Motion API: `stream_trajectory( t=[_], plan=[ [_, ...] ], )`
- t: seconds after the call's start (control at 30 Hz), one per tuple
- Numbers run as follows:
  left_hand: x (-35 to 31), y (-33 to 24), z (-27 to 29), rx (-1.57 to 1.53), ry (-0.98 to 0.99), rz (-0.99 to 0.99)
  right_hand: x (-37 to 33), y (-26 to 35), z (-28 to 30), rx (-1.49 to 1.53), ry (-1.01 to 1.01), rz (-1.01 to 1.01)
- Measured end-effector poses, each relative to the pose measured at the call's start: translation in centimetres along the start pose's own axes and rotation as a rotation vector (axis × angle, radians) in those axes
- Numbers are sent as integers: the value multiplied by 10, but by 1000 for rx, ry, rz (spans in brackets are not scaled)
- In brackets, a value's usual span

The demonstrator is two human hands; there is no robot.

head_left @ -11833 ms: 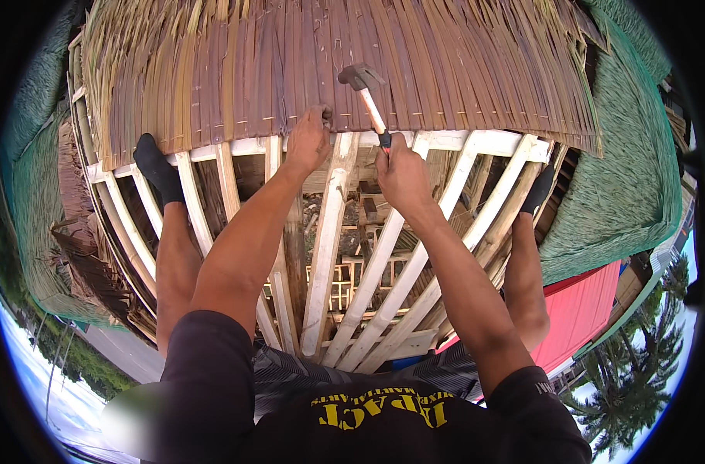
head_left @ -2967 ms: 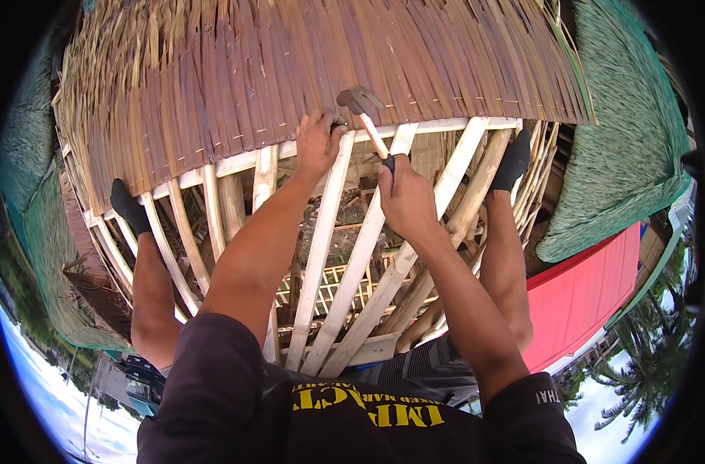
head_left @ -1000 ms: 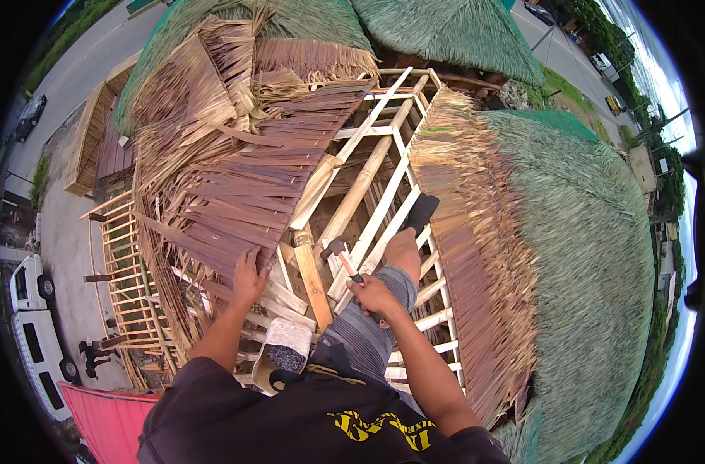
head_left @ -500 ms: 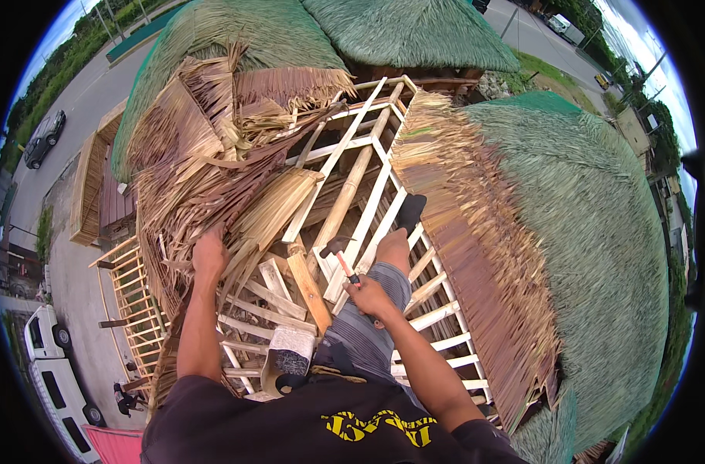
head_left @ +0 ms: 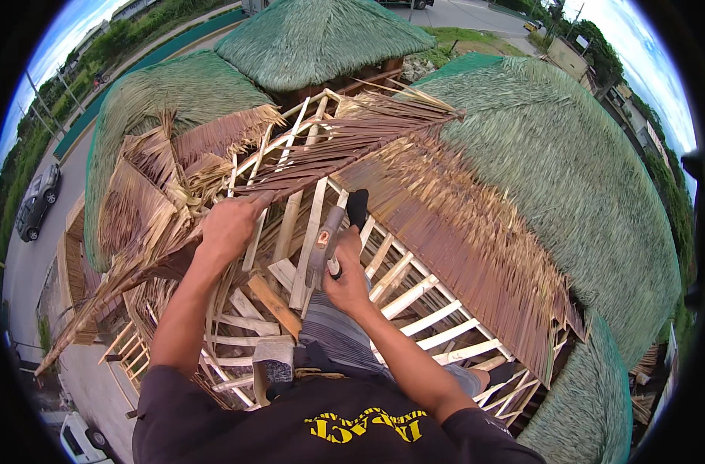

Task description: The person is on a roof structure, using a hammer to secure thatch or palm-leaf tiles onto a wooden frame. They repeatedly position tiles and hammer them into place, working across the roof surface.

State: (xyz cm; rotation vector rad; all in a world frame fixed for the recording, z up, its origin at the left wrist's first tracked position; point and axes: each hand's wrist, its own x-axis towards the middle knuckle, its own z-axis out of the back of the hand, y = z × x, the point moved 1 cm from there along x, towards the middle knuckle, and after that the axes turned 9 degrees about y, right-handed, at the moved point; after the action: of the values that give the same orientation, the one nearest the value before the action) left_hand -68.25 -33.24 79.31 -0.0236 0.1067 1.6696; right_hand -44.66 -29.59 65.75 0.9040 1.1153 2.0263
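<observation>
My left hand (head_left: 232, 226) is closed on the edge of a long brown palm-leaf thatch panel (head_left: 345, 147). The panel slants across the roof frame, its far end resting over the laid thatch (head_left: 465, 232) on the right. In my right hand (head_left: 348, 277) is a hammer (head_left: 321, 246), its metal head raised above the frame and its dark handle mostly hidden in my fist. Beneath both hands, pale wooden battens (head_left: 441, 319) and rafters form the open roof frame. At my waist hangs a worn, pale box-like container (head_left: 273, 360), its contents not visible.
Loose thatch (head_left: 136, 205) is heaped at the left. Green thatched roofs (head_left: 314, 42) stand behind and at the right. My foot (head_left: 358, 207) rests on the frame near the laid thatch. Far below left are a road, a dark car (head_left: 37, 205) and a white vehicle (head_left: 82, 441).
My left hand has lifted the thatch panel from the left heap and swung it right across the frame. The hammer has turned and come nearer, and my view has shifted.
</observation>
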Motion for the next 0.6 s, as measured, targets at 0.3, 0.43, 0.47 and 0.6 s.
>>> stream_trajectory(
  t=[0.3,0.43,0.47,0.6],
  plan=[
    [84,-189,-40,-70,-217,-748,-12,-22,108,765,-442,-216],
    [61,-261,-80,-339,-43,-846,-49,-100,135,891,-816,-564],
    [48,-264,-86,-284,173,-772,-61,-120,134,882,-880,-685],
    [-18,-203,-92,-184,741,-674,-111,-184,132,789,-1033,-804]
  ],
)
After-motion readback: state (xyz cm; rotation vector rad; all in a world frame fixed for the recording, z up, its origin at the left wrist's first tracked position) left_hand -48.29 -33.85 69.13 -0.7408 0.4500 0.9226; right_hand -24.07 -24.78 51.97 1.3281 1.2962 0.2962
